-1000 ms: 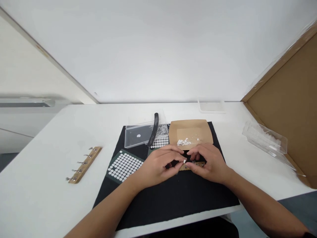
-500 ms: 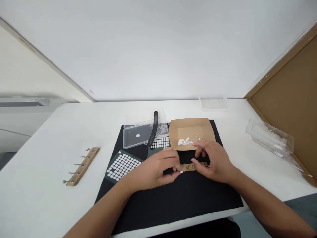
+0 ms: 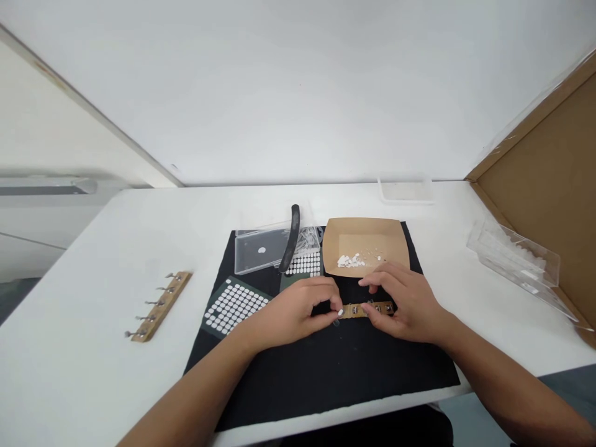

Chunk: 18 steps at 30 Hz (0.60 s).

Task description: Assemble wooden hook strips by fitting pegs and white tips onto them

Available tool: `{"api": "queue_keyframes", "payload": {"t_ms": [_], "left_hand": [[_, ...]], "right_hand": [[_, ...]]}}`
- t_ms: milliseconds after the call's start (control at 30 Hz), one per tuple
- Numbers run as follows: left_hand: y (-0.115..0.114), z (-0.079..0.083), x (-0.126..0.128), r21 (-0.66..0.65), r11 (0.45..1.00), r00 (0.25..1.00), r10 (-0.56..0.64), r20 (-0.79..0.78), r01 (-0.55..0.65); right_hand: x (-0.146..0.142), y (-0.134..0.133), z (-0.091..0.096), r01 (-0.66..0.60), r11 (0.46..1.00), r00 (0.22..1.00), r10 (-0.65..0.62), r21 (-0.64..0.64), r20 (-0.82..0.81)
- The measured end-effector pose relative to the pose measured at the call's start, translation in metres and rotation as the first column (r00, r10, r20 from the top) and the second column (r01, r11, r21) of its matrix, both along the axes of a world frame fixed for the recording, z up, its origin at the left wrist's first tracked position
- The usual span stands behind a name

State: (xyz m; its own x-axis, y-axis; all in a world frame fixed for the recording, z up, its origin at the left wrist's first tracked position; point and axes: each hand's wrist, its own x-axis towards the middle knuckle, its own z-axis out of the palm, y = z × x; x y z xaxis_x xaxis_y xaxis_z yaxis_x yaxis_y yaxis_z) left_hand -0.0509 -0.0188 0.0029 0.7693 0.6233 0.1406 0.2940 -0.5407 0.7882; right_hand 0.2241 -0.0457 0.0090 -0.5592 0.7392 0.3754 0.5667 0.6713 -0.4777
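Observation:
A small wooden hook rack [image 3: 370, 308] lies on the black mat [image 3: 326, 366] between my hands. My right hand [image 3: 405, 302] rests over its right end, thumb and fingers closed on the strip. My left hand [image 3: 298, 310] pinches a small white round piece at its fingertips, right at the rack's left end. Behind them a brown paper tray [image 3: 365, 245] holds a small heap of white bits [image 3: 350, 260].
A second wooden hook rack [image 3: 159, 306] lies on the white table at left. Two sheets of white dots [image 3: 233, 306], a clear plastic case [image 3: 261, 249] and a black curved tool [image 3: 291, 237] sit on the mat's far left. Clear plastic boxes [image 3: 514, 256] and a cardboard panel stand right.
My hands separated slightly and the rack now lies flat on the mat. The left hand's white piece has come down to the rack's left end. The view shifted a little.

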Motion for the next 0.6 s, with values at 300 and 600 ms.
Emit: {"api": "queue_keyframes", "payload": {"t_ms": [300, 600], "left_hand": [[0.0, -0.009, 0.001, -0.032, 0.999, 0.999, 0.018, -0.047, -0.019], [-0.003, -0.011, 0.003, 0.023, 0.998, 0.995, 0.065, -0.075, -0.064]], "right_hand": [[0.0, 0.001, 0.0, -0.072, 0.997, 0.992, 0.073, -0.015, 0.103], [-0.001, 0.002, -0.004, -0.108, 0.992, 0.968, 0.119, -0.06, 0.22]]}}
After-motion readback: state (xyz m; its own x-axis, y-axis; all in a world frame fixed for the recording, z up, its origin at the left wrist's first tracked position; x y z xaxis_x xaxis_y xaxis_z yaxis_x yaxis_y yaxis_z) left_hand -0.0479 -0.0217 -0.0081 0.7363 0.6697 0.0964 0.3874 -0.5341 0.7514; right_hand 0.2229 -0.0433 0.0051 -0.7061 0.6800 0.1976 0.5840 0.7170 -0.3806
